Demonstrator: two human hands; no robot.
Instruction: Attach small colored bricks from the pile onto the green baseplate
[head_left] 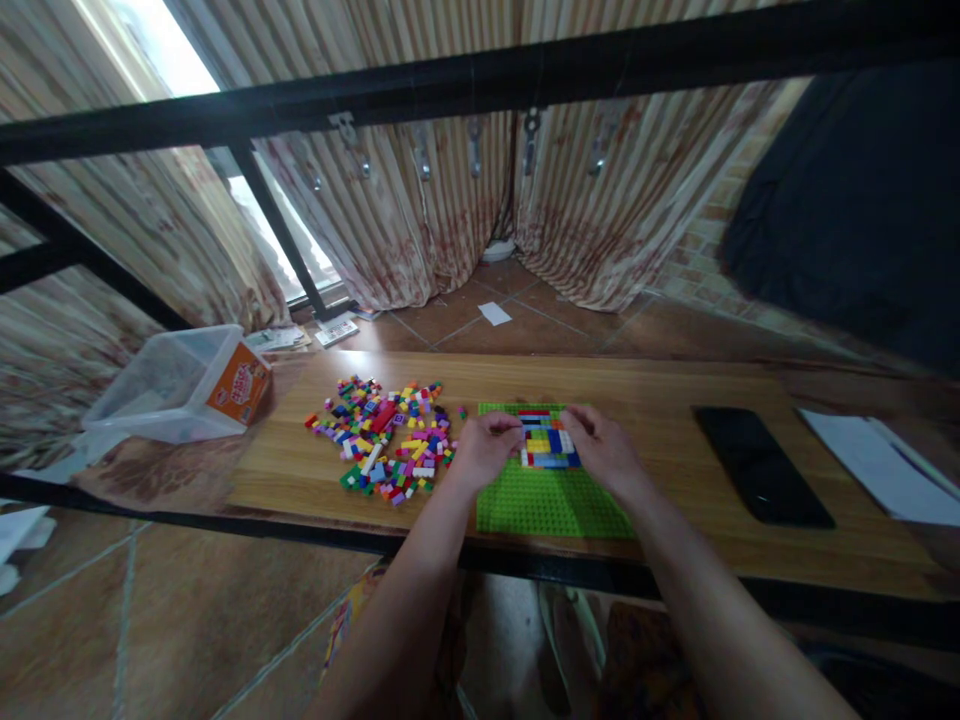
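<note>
A green studded baseplate (555, 510) lies on the wooden table before me. On its upper part sits a flat patch of joined toy bricks (541, 442) in yellow, blue, red, white and light blue. My left hand (486, 450) is at the patch's left side, thumb and fingers pinched together; whatever is between them is too small to make out. Along the right side of the patch, my right hand (606, 452) has its fingers curled in against the bricks, its fingertips partly hidden. A loose pile of coloured bricks (386, 425) is spread left of the baseplate.
A clear plastic box (165, 390) with an orange label stands beyond the table's left end. On the right lie a black phone-like slab (761, 465) and white paper (877, 465). A dark metal rail (450, 95) crosses above the table's far side, before striped curtains (420, 230).
</note>
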